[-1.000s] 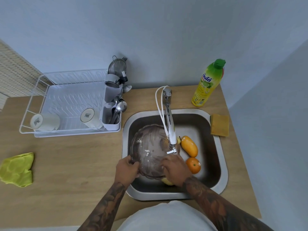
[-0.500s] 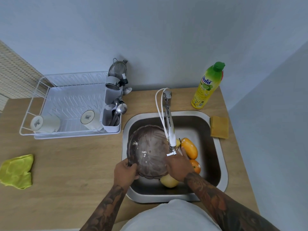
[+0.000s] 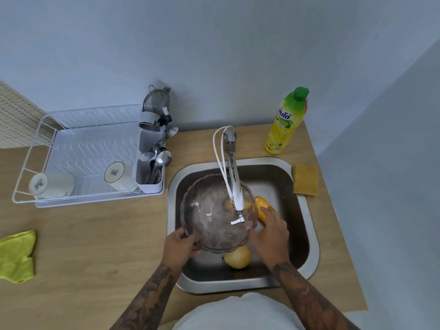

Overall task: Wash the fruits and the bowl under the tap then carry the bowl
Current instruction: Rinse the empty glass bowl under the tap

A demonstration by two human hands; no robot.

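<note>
Glass, smoky and scalloped, the bowl hung tilted over the steel sink, just under the spout of the tap, with water and white specks on its inner face. The left hand gripped the bowl's near-left rim, fingers curled round the edge. The right hand lay against the bowl's right rim with its fingers fairly straight, reaching toward the far side; whether it actually clasped the rim or only pressed on it could not be told. The two hands were apart, one on each side of the bowl.

Down in the basin, a yellow fruit sat near the front, partly under the bowl's near edge. An orange fruit lay on the right side, just beyond the right fingertips and partly hidden by them. Another pale fruit showed faintly through the glass by the spout.

On the wooden counter, a white dish rack stood to the left of the sink, holding two cups on their sides and a cutlery holder with spoons. A green-capped bottle of dish soap stood at the far right by the wall, a yellow sponge lay just right of the sink, and a yellow-green cloth lay at the left edge.
</note>
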